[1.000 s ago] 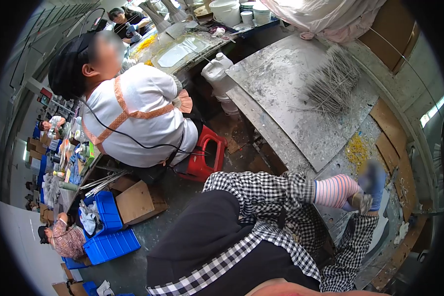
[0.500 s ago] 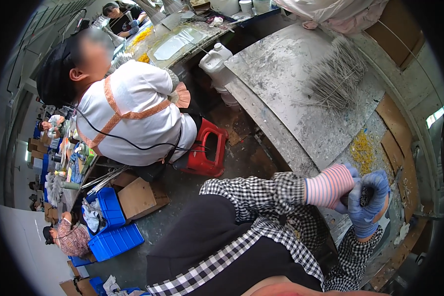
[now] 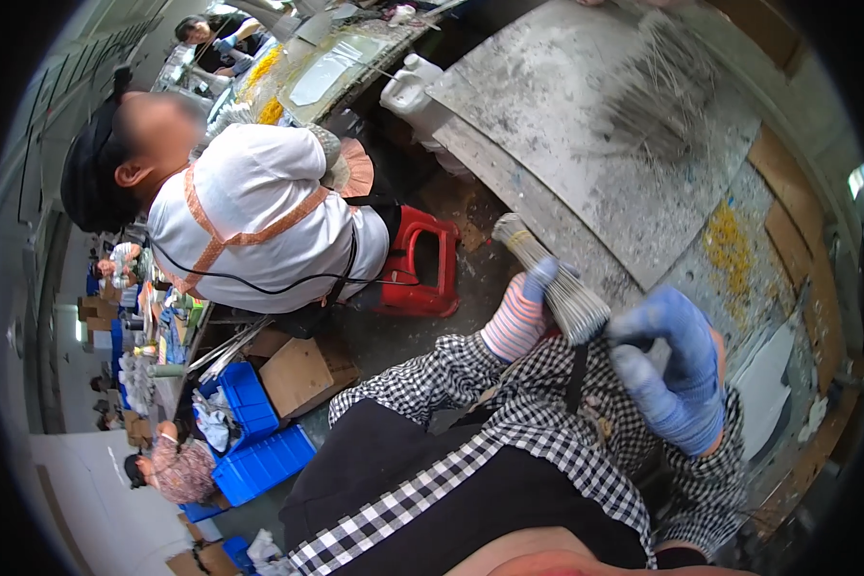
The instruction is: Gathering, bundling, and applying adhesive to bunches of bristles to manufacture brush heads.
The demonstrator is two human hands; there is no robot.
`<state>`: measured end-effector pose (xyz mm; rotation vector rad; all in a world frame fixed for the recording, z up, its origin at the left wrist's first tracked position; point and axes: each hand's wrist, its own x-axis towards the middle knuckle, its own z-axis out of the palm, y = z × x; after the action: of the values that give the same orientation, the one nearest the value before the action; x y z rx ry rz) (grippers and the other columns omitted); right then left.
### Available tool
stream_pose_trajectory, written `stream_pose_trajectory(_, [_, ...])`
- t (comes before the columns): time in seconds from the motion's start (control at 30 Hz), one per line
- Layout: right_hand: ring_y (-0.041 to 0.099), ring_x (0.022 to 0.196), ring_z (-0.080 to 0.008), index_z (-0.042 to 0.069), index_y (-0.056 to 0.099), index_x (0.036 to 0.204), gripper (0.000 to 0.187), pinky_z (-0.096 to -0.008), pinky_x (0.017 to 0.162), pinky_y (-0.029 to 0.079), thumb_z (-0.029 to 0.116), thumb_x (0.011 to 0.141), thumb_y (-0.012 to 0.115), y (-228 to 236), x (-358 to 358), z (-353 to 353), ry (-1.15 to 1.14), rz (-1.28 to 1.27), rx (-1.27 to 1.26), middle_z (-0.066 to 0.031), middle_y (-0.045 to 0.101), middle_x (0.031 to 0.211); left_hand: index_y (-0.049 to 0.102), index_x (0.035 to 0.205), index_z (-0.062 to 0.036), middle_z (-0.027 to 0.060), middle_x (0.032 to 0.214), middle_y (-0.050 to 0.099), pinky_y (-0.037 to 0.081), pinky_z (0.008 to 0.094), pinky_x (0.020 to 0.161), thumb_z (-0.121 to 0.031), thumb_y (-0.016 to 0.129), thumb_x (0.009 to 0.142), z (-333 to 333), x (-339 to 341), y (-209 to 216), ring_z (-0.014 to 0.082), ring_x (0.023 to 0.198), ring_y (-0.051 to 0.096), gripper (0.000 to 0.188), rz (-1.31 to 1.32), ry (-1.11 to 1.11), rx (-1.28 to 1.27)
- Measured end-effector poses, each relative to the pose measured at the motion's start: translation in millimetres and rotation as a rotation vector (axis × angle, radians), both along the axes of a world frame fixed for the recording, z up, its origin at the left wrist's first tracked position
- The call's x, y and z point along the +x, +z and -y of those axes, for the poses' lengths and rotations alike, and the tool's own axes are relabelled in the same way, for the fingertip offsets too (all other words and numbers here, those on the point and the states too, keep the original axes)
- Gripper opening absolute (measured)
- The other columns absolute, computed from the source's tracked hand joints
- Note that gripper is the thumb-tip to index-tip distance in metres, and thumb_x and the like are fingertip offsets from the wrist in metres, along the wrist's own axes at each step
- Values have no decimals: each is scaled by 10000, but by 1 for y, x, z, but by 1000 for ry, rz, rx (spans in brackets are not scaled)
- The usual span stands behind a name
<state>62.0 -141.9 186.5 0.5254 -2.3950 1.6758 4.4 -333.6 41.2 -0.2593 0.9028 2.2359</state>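
My left hand [image 3: 520, 322], in a striped glove with bluish fingertips, is closed around a bundle of thin grey wires [image 3: 578, 305]. The bundle slants across in front of my checked apron, its flared end toward my right hand. Near its narrower far end it is bound by a yellowish band [image 3: 516, 237]. My right hand [image 3: 677, 370], in a blue glove, is open just right of the flared end, thumb and fingers spread apart. Apart from the bundle, it holds nothing that I can see. A heap of loose grey wires [image 3: 655, 101] lies on the stained board [image 3: 547, 115] beyond.
Yellow rubber bands [image 3: 728, 240] lie scattered on the bench beside cardboard strips [image 3: 792, 192]. A white jug [image 3: 408, 91] stands left of the board. A co-worker in a white shirt [image 3: 250, 182] sits on a red stool [image 3: 422, 259] to my left. Blue crates [image 3: 264, 466] stand behind.
My hands were together over the bench at the right. My left hand has moved left with the wire bundle, now seen lengthwise; my right hand has come away and opened.
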Motion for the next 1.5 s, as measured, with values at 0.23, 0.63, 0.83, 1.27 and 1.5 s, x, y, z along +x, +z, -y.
stream_pose_trajectory(0.23, [702,833,-280,7,654,1096,238,-358,742,563,90,875,690,26,-44,65,398,-434,-221,-127,712,941,600,1130,-81,101,1087,680,551,432,948,-519,649,936,21,-10,-32,249,1043,667,482,456,64,26])
stream_pose_trajectory(0.63, [686,814,-207,16,660,1109,219,-313,721,552,117,915,653,-4,-35,64,258,-20,-541,-91,713,942,649,1129,-74,76,1103,704,549,396,935,-484,645,917,41,-5,-52,248,1008,676,462,323,336,-160])
stream_pose_trajectory(0.83, [678,804,-171,21,663,1116,214,-290,710,546,130,935,635,-24,-15,49,119,202,-627,-73,713,943,666,1066,-136,46,1059,704,580,370,830,-530,632,911,35,11,-22,236,929,678,424,370,418,-157])
stream_pose_trajectory(1.27, [645,772,-80,37,729,1045,155,-241,713,515,141,945,674,-170,40,-4,-573,543,-154,-30,726,882,644,929,-53,79,846,628,539,285,601,-351,657,896,56,9,-96,200,743,597,300,703,405,360])
stream_pose_trajectory(1.5, [649,786,-94,26,727,1055,175,-261,748,527,155,947,677,-185,42,-4,-622,532,-122,-35,723,880,650,914,-74,62,828,632,537,280,608,-347,657,890,61,10,-100,195,737,597,274,667,427,286])
